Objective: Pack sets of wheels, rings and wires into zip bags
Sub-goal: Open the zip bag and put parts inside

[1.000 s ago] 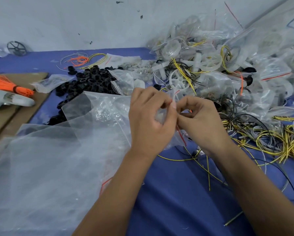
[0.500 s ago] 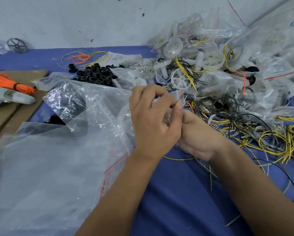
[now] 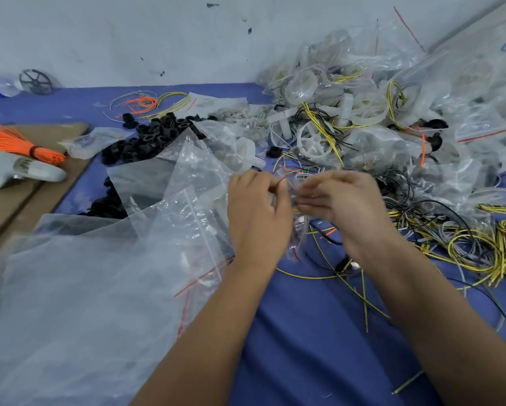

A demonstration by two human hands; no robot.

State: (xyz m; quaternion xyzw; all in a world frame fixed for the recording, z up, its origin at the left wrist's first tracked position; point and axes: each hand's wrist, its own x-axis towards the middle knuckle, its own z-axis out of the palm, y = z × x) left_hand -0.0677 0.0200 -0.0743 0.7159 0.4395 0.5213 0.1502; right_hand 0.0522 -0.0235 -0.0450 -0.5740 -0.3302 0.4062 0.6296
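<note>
Two hands meet above the blue surface (image 3: 304,332): the left hand (image 3: 257,212) pinches the top of a small zip bag (image 3: 297,230) with curled fingers, while the right hand (image 3: 342,200) is blurred, so it cannot be told whether it grips the bag or only touches it. Just behind the hands lie white wheels (image 3: 316,140), to the left a heap of black rings (image 3: 155,136) partly under empty clear bags (image 3: 105,273), and to the right loose yellow wires (image 3: 480,247). Filled bags (image 3: 392,98) are piled against the wall.
</note>
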